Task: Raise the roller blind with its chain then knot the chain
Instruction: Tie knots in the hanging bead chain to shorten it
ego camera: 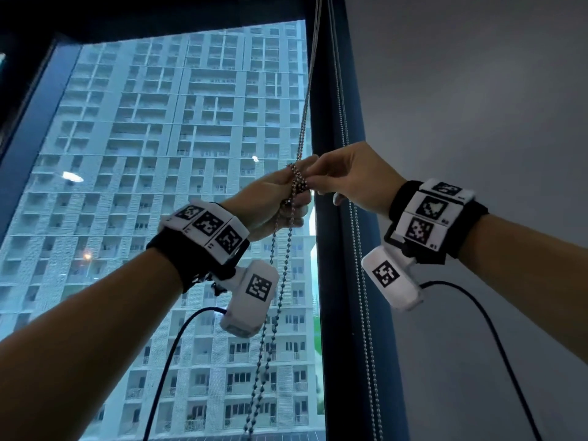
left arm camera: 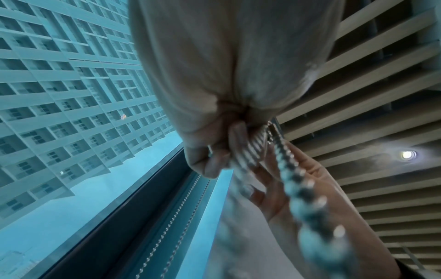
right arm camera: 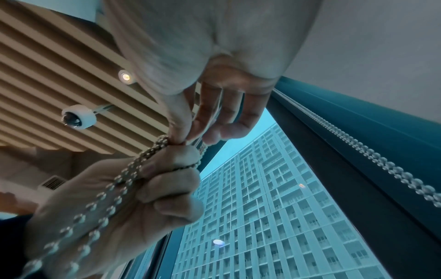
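Note:
A metal bead chain (ego camera: 304,116) hangs from above the window and is bunched into a tangle (ego camera: 298,179) where both hands meet. My left hand (ego camera: 280,202) grips the doubled chain in curled fingers, and two strands (ego camera: 270,313) drop below it. My right hand (ego camera: 321,176) pinches the top of the tangle with thumb and forefinger. In the right wrist view the right fingertips (right arm camera: 183,139) pinch the chain (right arm camera: 133,169) above the left fist (right arm camera: 155,188). The left wrist view has the chain (left arm camera: 286,160) running past the left fingers (left arm camera: 222,160). The blind itself is out of view.
A second bead chain (ego camera: 356,249) hangs along the dark window frame (ego camera: 331,281) just right of the hands. A grey wall (ego camera: 477,106) lies to the right. Glass with a tower block (ego camera: 175,154) fills the left. Slatted ceiling (right arm camera: 47,56) and a camera (right arm camera: 78,117) are overhead.

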### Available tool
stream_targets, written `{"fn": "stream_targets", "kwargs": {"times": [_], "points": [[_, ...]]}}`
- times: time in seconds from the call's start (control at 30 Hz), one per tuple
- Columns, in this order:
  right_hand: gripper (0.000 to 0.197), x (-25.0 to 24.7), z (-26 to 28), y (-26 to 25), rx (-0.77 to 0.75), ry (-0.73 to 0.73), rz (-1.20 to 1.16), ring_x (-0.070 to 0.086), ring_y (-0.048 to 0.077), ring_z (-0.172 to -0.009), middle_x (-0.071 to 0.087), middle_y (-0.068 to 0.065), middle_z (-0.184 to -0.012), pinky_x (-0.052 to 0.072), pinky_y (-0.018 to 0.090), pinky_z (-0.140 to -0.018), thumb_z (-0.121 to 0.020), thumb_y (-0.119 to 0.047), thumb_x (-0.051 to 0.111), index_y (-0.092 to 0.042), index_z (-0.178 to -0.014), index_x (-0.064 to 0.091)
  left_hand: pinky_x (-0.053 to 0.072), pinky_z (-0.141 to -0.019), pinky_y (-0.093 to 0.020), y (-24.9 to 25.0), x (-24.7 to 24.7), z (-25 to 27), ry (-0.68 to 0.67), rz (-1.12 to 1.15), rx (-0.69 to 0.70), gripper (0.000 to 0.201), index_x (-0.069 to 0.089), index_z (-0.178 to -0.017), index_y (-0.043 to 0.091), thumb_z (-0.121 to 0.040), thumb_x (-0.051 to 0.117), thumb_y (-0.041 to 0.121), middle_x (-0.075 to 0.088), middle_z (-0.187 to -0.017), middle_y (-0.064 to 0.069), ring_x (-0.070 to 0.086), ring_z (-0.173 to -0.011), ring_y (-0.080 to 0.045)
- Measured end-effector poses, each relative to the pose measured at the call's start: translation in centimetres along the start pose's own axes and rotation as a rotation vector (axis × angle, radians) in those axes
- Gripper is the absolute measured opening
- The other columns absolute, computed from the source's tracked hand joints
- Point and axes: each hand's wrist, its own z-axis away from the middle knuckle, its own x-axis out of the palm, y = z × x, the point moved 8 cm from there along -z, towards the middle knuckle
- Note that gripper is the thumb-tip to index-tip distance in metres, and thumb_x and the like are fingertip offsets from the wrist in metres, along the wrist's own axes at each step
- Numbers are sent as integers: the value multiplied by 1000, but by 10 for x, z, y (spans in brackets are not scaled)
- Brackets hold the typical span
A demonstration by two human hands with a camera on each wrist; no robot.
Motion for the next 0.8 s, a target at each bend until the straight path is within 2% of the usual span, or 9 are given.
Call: {"fn": "stream_targets", "kwargs": {"times": [0.03, 0.13, 0.2, 0.3, 0.43, 0.5, 0.6, 0.7, 0.8], "points": [[7, 1, 0, -3, -10, 3, 29, 63, 8, -69, 71, -12, -77, 54, 25, -57, -89, -9, 66, -10, -92, 73, 35, -47, -20, 0, -1, 0, 5, 18, 2, 47, 34, -145, 19, -102, 23, 4, 42, -50, 7, 35, -44, -7], [14, 7, 2, -7, -1, -24, 57, 67, 19, -79, 72, 0, -90, 58, 37, -64, -88, -14, 68, -13, -101, 72, 38, -44, -19, 2, -9, -1, 81, 22, 25, 44, 34, -144, 10, -101, 26, 3, 48, -51, 7, 40, -43, -7], [21, 11, 3, -9, -25, -46, 79, 68, 18, -76, 72, 3, -91, 59, 38, -64, -83, -23, 74, -16, -103, 72, 39, -45, -20, 5, -16, -1, 147, -52, 47, 42, 37, -143, 6, -101, 33, 4, 56, -59, 4, 45, -45, -7], [27, 11, 3, -10, -42, -37, 142, 70, 20, -75, 73, -1, -88, 60, 41, -64, -81, -30, 76, -16, -103, 73, 37, -50, -21, 8, -21, 0, 181, -155, 54, 35, 45, -134, -3, -101, 37, 6, 51, -73, -4, 45, -49, -8], [30, 1, 2, -18, -140, 75, 189, 70, 13, -75, 72, -4, -86, 59, 26, -67, -76, -27, 80, -16, -102, 71, 40, -50, -20, 6, -27, 0, 229, -185, 8, 30, 48, -128, -2, -100, 40, 4, 52, -71, -6, 46, -56, -11], [25, 1, 3, -30, -252, 97, 290, 67, 12, -75, 71, -2, -86, 55, 18, -70, -75, -20, 82, -15, -97, 71, 37, -52, -21, 6, -24, 0, 200, -235, -5, 19, 55, -111, 1, -99, 40, 3, 51, -70, -7, 43, -61, -14], [18, 7, 3, -42, -368, 36, 431, 65, 10, -72, 70, -1, -87, 55, 21, -70, -75, -14, 81, -14, -92, 74, 32, -55, -26, 8, -17, -1, 161, -298, -6, 19, 56, -90, 3, -100, 39, 3, 51, -67, -8, 39, -61, -18], [13, 6, 2, -44, -409, 12, 533, 63, 6, -73, 67, -4, -87, 54, 21, -69, -78, -18, 78, -16, -90, 74, 35, -56, -27, 9, -14, -4, 147, -329, -34, 23, 57, -91, 4, -101, 37, 7, 61, -68, -9, 43, -56, -18], [12, 6, 1, -39, -397, 9, 550, 62, 6, -75, 65, 0, -91, 46, 7, -66, -80, -19, 77, -15, -91, 73, 36, -54, -26, 7, -12, -9, 105, -361, -114, 27, 57, -91, 8, -101, 32, 3, 68, -66, -8, 47, -47, -13]]}}
